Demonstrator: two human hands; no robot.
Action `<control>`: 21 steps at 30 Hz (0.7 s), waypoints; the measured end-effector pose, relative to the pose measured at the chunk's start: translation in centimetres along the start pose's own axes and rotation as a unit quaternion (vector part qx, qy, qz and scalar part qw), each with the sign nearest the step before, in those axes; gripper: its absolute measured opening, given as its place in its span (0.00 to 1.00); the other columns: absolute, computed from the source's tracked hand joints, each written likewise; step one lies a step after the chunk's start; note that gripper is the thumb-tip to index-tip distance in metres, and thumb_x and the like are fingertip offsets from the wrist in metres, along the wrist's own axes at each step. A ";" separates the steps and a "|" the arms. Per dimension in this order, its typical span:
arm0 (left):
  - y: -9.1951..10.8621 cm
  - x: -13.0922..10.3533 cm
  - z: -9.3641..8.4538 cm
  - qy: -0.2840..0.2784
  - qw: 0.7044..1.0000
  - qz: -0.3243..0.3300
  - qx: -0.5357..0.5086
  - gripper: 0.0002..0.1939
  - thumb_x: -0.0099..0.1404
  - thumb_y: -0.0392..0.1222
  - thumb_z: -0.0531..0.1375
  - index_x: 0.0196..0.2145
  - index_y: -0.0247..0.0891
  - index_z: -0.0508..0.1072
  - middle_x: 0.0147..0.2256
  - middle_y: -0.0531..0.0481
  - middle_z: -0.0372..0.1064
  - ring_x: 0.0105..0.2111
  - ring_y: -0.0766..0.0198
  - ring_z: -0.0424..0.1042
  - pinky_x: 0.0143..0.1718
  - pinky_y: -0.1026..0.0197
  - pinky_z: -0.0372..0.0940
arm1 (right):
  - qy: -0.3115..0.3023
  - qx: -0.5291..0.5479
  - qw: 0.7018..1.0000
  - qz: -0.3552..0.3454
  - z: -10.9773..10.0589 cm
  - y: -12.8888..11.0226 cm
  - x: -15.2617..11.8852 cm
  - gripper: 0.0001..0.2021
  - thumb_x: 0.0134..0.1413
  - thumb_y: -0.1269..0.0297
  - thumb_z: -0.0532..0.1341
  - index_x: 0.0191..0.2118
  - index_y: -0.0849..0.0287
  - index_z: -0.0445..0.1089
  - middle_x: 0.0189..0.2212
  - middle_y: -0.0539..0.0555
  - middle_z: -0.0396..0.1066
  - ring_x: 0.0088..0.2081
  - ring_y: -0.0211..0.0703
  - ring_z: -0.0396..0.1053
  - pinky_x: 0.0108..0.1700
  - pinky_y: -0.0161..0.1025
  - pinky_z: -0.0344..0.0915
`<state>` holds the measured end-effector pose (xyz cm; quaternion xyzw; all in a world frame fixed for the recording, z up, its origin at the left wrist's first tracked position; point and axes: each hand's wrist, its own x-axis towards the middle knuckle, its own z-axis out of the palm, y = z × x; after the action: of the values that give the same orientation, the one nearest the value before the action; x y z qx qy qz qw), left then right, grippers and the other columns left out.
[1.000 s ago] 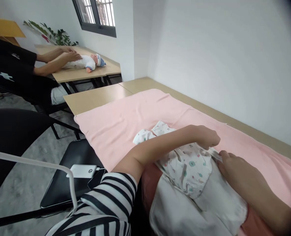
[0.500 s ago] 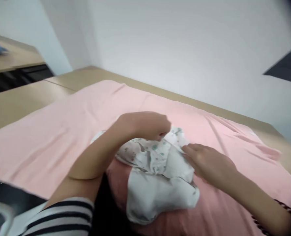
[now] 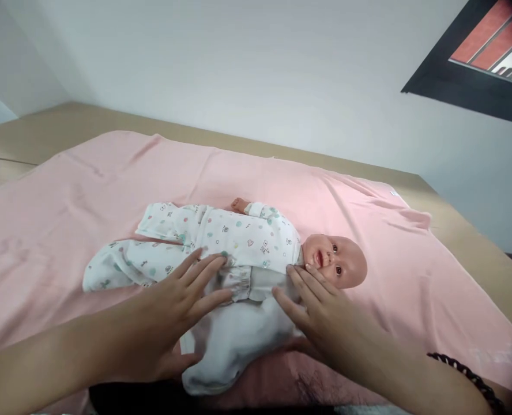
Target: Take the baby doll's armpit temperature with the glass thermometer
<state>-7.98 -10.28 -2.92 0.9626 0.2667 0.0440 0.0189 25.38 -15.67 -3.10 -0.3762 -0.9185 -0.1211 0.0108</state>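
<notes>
A baby doll (image 3: pixel 320 253) lies on its back, its head to the right. It wears a white printed top (image 3: pixel 238 236) and matching trousers (image 3: pixel 128 262). An unfastened white panel of the top (image 3: pixel 243 340) is spread towards me, its plain inner side showing. My left hand (image 3: pixel 187 305) has its fingers stretched and apart, the tips at the doll's waist by the top's edge. My right hand (image 3: pixel 320 308) lies with fingers extended on the cloth edge at the upper chest, just below the doll's head. One small doll hand (image 3: pixel 240 205) shows beyond the body; the other arm is hidden.
A pink blanket (image 3: pixel 121 173) with creases lies under the doll on a wooden table (image 3: pixel 121 118). A white wall (image 3: pixel 238 75) rises behind it. At upper right is a dark-framed window (image 3: pixel 489 75).
The view has turned right, and the doll's head and body, earlier hidden by my left arm, now show. My left hand moved back from above the cloth and opened, fingers spread at the waist.
</notes>
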 end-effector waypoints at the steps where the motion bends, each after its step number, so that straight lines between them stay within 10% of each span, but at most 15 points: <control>1: 0.6 -0.6 0.5 -0.003 1.000 -0.004 -0.004 0.40 0.60 0.68 0.68 0.64 0.47 0.72 0.72 0.36 0.56 0.72 0.35 0.54 0.72 0.32 0.52 | 0.001 0.004 1.000 0.002 0.2 -0.4 -0.4 0.52 0.41 0.33 0.76 0.65 0.58 0.61 0.68 0.79 0.58 0.68 0.73 0.62 0.63 0.61 0.70; 5: 2.3 -1.6 2.4 -0.001 0.999 -0.054 0.005 0.46 0.44 0.72 0.74 0.55 0.45 0.76 0.76 0.36 0.44 0.76 0.31 0.38 0.75 0.28 0.37 | 0.005 -0.014 1.000 0.006 1.4 -1.7 -1.2 0.50 0.37 0.42 0.81 0.61 0.57 0.60 0.70 0.86 0.48 0.71 0.79 0.55 0.67 0.64 0.65; 11: 3.4 -2.3 3.2 0.042 0.989 0.100 0.103 0.27 0.65 0.61 0.66 0.55 0.42 0.74 0.72 0.39 0.56 0.77 0.43 0.40 0.75 0.28 0.17 | 0.060 -0.058 0.996 -0.013 2.7 -2.5 -1.1 0.22 0.60 0.69 0.66 0.58 0.62 0.64 0.67 0.79 0.60 0.64 0.75 0.67 0.63 0.65 0.69; 15: 3.8 -2.7 3.1 0.099 0.972 0.173 0.127 0.08 0.73 0.40 0.61 0.47 0.46 0.78 0.60 0.51 0.74 0.66 0.55 0.64 0.78 0.38 0.42 | 0.075 -0.071 0.994 -0.023 3.3 -2.6 -1.6 0.23 0.61 0.74 0.58 0.62 0.65 0.64 0.68 0.77 0.59 0.66 0.71 0.65 0.60 0.65 0.70; 21: 3.2 -2.9 2.5 0.142 0.975 0.165 0.028 0.10 0.75 0.34 0.57 0.41 0.43 0.79 0.46 0.51 0.80 0.47 0.57 0.76 0.57 0.51 0.69 | 0.117 -0.097 0.984 -0.092 3.4 -0.8 -1.7 0.21 0.65 0.75 0.54 0.61 0.66 0.70 0.64 0.64 0.69 0.61 0.60 0.69 0.62 0.61 0.68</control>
<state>-8.61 -14.58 -5.47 0.9774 0.1048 0.1757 -0.0536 26.28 -16.56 -6.80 -0.2727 -0.9254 -0.2535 0.0705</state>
